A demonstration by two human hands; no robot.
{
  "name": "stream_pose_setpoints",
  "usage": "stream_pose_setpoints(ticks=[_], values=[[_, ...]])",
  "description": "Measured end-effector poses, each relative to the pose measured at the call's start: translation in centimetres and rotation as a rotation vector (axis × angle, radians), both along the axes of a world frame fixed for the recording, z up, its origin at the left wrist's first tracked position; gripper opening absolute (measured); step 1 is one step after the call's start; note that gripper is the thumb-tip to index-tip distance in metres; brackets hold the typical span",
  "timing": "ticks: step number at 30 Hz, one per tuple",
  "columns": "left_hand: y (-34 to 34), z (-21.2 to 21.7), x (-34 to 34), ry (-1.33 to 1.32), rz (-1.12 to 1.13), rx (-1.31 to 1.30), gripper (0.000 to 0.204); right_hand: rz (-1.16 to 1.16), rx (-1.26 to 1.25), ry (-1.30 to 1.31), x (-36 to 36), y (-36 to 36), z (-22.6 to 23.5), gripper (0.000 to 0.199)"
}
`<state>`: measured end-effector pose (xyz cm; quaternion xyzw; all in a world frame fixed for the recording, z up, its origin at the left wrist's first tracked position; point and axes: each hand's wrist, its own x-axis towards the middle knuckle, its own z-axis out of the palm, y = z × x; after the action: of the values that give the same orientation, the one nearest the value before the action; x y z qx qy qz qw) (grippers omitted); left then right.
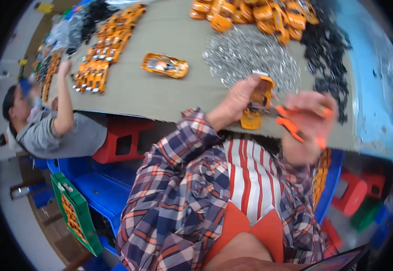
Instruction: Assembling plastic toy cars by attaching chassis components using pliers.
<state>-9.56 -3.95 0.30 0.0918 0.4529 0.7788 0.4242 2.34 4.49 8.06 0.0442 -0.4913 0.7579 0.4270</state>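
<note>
My left hand [236, 100] grips an orange toy car body [251, 121], its hollow inside turned up, at the table's near edge. In my right hand [305, 131] are pliers [288, 123] with orange handles. Their jaws reach into the car body; whether they pinch a part there cannot be made out. The right hand is smeared by motion, its fingers round the handles. Just beyond both hands lies a heap of thin silvery metal pins [250, 56]. A single orange toy car [165, 65] sits apart to the left on the table cloth [169, 97].
Orange car bodies [223, 18] are piled at the far side. Black parts [325, 58] spread along the right. Rows of orange cars [101, 67] stand at left, near a co-worker [65, 131] in grey. Blue bins [99, 187] and red stools [120, 140] are below the table.
</note>
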Motion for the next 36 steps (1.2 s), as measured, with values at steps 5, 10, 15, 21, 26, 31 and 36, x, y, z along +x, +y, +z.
stream_pose_setpoints(ticks=[5,10,15,21,26,31,36], values=[[-2.5,2.3,-4.7,0.2,0.226,0.27,0.048,-0.05,0.153,0.329,2.3,4.9,1.9,0.06],[-8.7,2.8,-17.0,0.132,0.684,0.163,0.026,-0.147,0.09,0.071,2.9,7.2,-1.7,0.056],[-13.7,1.2,-20.1,0.32,0.828,-0.264,0.028,-0.222,0.061,-0.015,4.5,9.2,-3.4,0.052],[-11.4,4.6,-17.5,1.621,1.015,-1.102,0.04,-0.285,0.064,-0.088,5.9,11.9,-3.6,0.052],[-0.8,6.0,-18.7,1.752,0.686,-0.934,0.048,-0.426,-0.02,0.006,5.3,13.2,-2.3,0.05],[5.0,3.8,-19.1,1.742,0.501,-1.335,0.072,-0.535,-0.022,0.063,5.6,16.3,-1.7,0.047],[6.1,2.0,-21.1,1.795,0.422,-1.365,0.073,-0.529,-0.021,0.12,5.8,17.9,-2.8,0.048]])
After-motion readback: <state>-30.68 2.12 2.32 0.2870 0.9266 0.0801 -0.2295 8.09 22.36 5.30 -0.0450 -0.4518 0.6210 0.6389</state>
